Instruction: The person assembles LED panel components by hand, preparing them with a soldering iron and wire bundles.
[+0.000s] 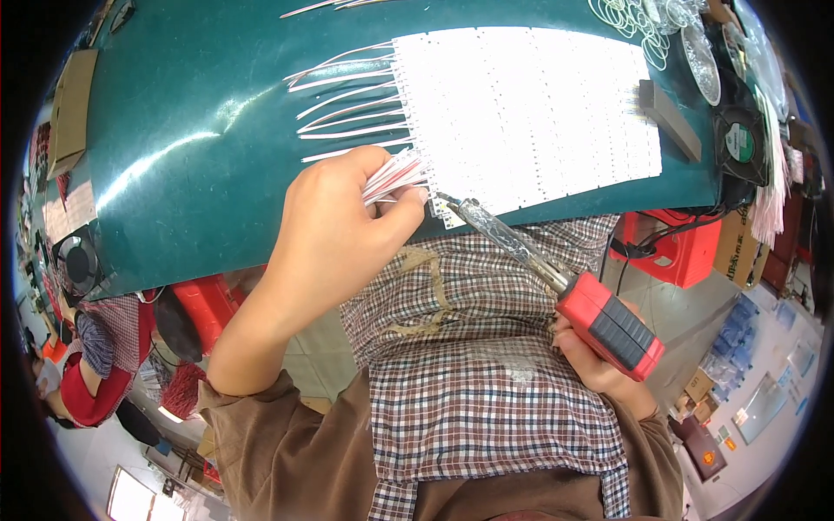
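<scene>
My left hand (332, 215) is closed around a bundle of thin white and reddish wires (397, 176) at the near left corner of a white circuit board panel (530, 113). Its thumb and fingertips press the wires close to the panel's edge. In my right hand (589, 363) is a soldering iron (612, 328) with a red and black handle, pointing up and left. The iron's tip is at the panel's near left corner, right beside my left fingertips; whether it touches cannot be made out. More paired wires (352, 95) stick out from the panel's left edge.
The panel lies on a green work table (200, 174). A dark grey bar (671, 122) rests on its right edge. Beyond it are a black fan (740, 139) and coiled solder wire (638, 22). Another fan (78, 260) is at the left, near a co-worker's red sleeve (91, 386).
</scene>
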`<action>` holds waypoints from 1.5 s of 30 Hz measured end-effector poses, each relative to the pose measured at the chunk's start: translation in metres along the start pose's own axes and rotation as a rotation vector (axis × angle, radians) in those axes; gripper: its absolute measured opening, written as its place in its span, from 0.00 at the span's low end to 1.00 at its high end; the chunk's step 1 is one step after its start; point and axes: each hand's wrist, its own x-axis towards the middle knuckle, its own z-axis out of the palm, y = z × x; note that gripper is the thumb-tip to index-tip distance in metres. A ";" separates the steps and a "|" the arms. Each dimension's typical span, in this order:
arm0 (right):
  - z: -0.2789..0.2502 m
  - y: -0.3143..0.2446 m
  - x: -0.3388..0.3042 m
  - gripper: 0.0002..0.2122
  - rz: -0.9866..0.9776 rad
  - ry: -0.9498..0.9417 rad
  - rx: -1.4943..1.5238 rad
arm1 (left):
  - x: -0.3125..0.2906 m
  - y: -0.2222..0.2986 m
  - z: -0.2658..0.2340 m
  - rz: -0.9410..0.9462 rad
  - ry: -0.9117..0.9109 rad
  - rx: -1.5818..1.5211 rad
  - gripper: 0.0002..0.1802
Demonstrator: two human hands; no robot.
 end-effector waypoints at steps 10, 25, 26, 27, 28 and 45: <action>-0.001 -0.003 0.002 0.11 0.057 -0.014 0.021 | -0.003 0.001 0.003 -0.012 0.005 0.017 0.08; 0.004 0.015 -0.025 0.10 0.095 0.010 0.088 | -0.003 0.004 0.001 0.013 -0.007 0.056 0.09; 0.005 0.015 -0.025 0.10 0.094 0.010 0.089 | -0.003 0.002 0.000 0.013 -0.007 0.056 0.09; 0.005 0.015 -0.025 0.10 0.106 0.023 0.098 | -0.003 0.000 -0.001 0.007 -0.025 0.004 0.08; 0.006 0.015 -0.026 0.10 0.119 0.036 0.107 | -0.003 -0.002 -0.001 0.002 -0.045 -0.049 0.09; 0.007 0.017 -0.029 0.11 0.084 0.047 0.113 | -0.013 0.012 -0.015 -0.041 0.031 -0.210 0.03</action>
